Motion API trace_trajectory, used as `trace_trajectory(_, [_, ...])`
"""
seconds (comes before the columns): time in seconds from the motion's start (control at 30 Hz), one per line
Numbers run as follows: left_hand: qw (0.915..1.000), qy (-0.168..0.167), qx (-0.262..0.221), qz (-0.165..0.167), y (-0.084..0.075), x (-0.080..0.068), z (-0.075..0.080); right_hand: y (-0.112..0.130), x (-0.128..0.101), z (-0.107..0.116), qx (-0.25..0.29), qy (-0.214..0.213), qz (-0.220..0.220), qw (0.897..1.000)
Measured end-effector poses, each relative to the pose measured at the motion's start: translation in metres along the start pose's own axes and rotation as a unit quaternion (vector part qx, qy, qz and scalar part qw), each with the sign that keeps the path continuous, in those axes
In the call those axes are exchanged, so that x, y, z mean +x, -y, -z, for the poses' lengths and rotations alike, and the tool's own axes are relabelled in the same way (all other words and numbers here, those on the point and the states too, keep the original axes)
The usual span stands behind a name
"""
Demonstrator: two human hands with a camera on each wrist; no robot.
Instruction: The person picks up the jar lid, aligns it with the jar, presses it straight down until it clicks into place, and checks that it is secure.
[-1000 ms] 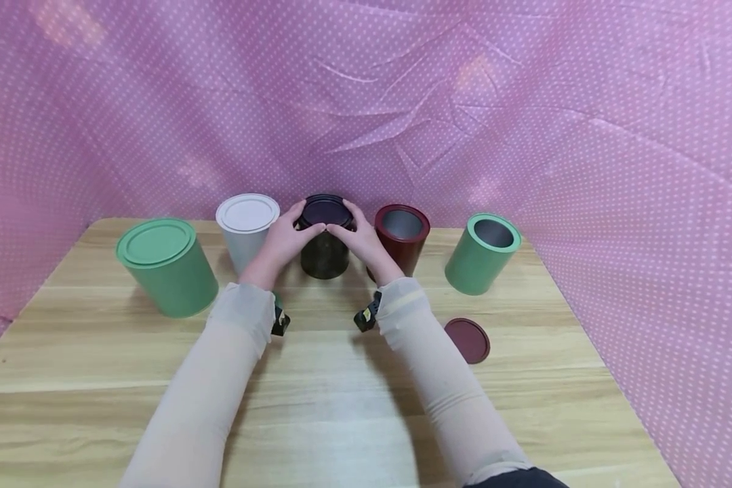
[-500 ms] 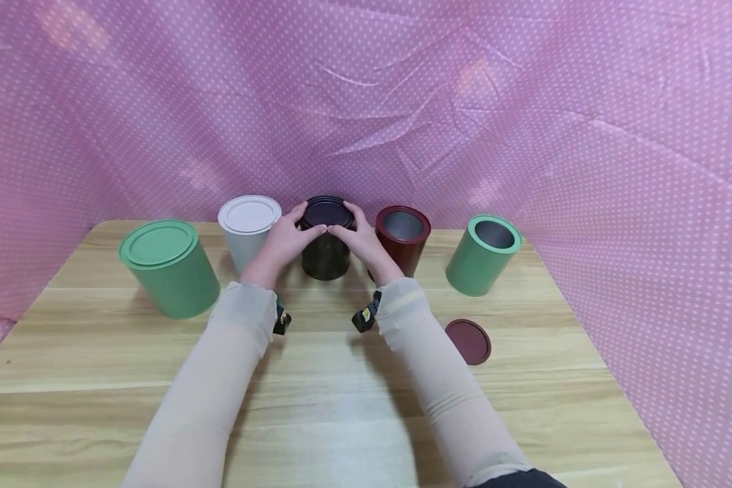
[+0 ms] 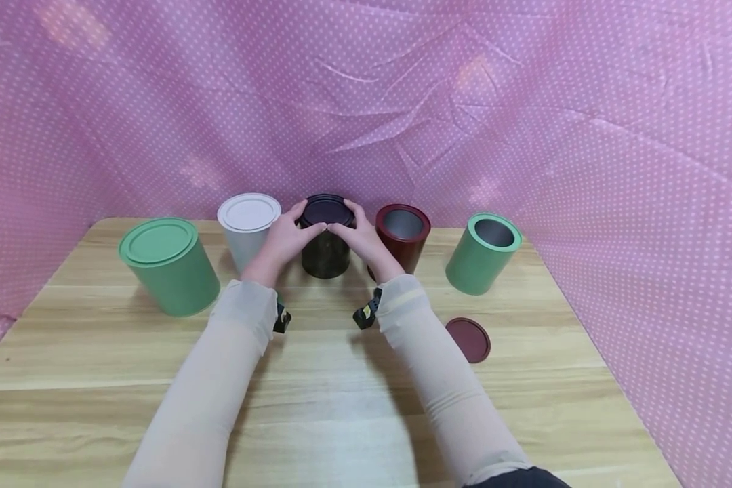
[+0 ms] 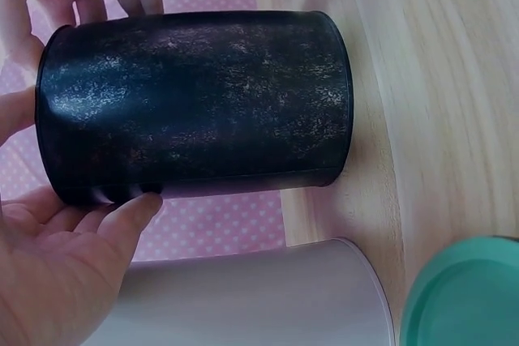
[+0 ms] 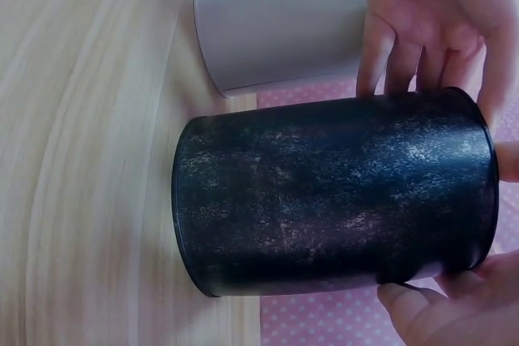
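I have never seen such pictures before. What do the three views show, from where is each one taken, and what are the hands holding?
No machine here: a person works with bare hands. One camera sits on the head, one on each wrist. The left hand and right hand both grip the top of the black can, which stands on the wooden table; the wrist views show it close up. Around it stand a large green can, a white can, an open dark red can and an open small green can. A dark red lid lies flat.

Mottled matt black tin [image 3: 324, 254], wood-grain table [image 3: 341, 379]
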State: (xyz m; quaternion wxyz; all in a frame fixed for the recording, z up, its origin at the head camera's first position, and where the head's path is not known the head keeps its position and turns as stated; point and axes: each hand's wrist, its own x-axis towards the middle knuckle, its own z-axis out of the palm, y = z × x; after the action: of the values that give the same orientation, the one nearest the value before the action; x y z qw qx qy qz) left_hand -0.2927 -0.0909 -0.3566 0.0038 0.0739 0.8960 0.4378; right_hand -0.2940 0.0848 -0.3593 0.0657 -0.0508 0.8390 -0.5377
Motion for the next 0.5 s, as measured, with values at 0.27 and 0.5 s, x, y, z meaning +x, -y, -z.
trace_trajectory(0.27, [1.0000, -0.005, 0.006, -0.006, -0.0019, -0.0035, -0.0016, -0.0027, 0.0008, -0.0033, -0.007, -0.005, 0.030, 1.000])
trace_trajectory(0.5, [0.9999, -0.012, 0.001, -0.007, -0.0042, -0.0059, -0.0029, -0.0056, 0.0024, -0.0039, 0.003, -0.007, 0.044, 0.999])
